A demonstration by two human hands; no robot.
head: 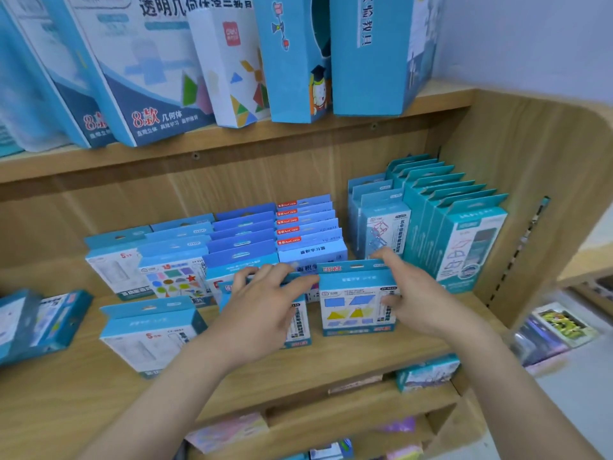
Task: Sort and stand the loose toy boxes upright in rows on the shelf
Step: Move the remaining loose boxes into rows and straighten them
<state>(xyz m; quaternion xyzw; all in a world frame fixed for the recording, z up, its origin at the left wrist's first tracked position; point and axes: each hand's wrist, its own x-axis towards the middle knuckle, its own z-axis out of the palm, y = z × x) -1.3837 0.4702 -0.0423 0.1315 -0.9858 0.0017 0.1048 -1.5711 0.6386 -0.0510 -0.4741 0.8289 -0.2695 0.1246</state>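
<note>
Toy boxes: the right hand (414,293) grips the shapes box (356,300) upright at the shelf (331,363) front, fingers over its top, thumb on its face. The left hand (265,303) clamps the second box (300,330) just beside it, fingers over the top. Hands are apart. Behind stand rows; one row label reads "面积学习器" (311,252). Loose "5" box (146,336) stands at left front. Upper-shelf big box (149,94) reads "8款 几何体".
</note>
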